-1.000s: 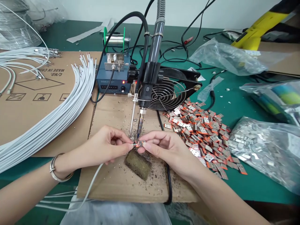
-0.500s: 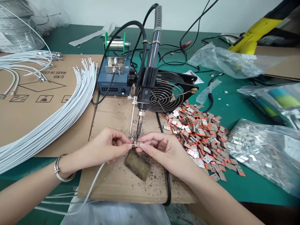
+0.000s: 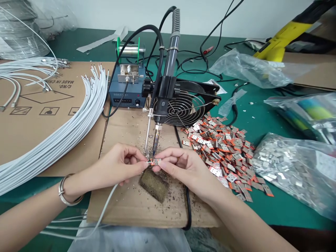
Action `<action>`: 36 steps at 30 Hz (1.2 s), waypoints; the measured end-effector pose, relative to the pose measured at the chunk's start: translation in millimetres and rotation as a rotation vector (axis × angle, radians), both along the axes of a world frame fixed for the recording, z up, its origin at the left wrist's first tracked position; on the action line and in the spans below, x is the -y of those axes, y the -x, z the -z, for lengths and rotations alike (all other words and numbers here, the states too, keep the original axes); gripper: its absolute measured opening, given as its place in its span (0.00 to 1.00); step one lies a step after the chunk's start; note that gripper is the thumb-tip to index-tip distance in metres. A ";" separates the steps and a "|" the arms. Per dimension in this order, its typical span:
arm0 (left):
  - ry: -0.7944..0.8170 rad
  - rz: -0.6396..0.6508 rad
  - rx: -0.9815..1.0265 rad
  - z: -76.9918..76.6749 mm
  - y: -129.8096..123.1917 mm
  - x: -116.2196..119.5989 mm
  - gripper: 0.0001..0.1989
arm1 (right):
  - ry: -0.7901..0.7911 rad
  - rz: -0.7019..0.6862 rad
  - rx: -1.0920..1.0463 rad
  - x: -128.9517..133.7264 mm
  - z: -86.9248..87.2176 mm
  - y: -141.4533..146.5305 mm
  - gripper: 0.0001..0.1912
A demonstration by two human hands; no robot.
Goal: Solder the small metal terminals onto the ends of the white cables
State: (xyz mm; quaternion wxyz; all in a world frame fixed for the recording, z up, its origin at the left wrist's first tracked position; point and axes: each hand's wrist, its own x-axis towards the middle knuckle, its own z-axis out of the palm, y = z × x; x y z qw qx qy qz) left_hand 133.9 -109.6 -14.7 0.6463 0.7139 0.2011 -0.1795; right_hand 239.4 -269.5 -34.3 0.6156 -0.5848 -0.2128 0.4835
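Thumb and fingers of my left hand (image 3: pixel 128 162) pinch the end of a white cable (image 3: pixel 106 204), whose length hangs down below the wrist. My right hand (image 3: pixel 177 164) is closed on a small USB connector (image 3: pixel 157 161), metal with an orange part. The cable's end meets the connector's orange side between the hands. Just above them is the tip of a soldering iron (image 3: pixel 155 145), held upright in a stand; whether it touches the joint I cannot tell. A thin metal solder feed tube (image 3: pixel 148 134) curves down beside the tip. Below the hands lies a brown sponge (image 3: pixel 154 185).
A heap of USB connectors (image 3: pixel 225 150) lies to the right, beside a bag of metal shells (image 3: pixel 291 168). At left is a bundle of white cables (image 3: pixel 65 131). Behind stand a blue solder feeder (image 3: pixel 127 94) with a solder spool (image 3: pixel 130 50) and a black fan (image 3: pixel 186 108).
The connector in my right hand has shifted very slightly to the right. Both hands otherwise keep their grip and place beneath the iron.
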 end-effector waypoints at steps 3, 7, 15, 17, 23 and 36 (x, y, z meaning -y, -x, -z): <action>0.005 0.008 0.000 -0.3 0.7 -0.6 0.11 | 0.001 0.007 -0.008 -1.0 -1.1 0.6 0.06; -0.018 0.014 -0.037 0.3 -0.1 -2.1 0.12 | 0.015 0.010 -0.009 -2.9 -1.0 1.7 0.06; -0.059 0.019 -0.050 2.5 -0.2 -0.9 0.11 | 0.028 0.009 0.089 -1.4 3.4 1.1 0.07; -0.035 0.009 -0.033 4.1 0.9 -0.7 0.12 | 0.030 0.011 0.107 -1.3 3.9 1.3 0.08; 0.063 -0.013 0.017 7.5 3.2 -0.6 0.12 | 0.069 0.003 0.153 -2.6 2.5 3.3 0.10; -0.217 0.115 0.257 9.5 11.6 -0.7 0.13 | 0.065 -0.103 0.515 3.0 1.7 2.1 0.08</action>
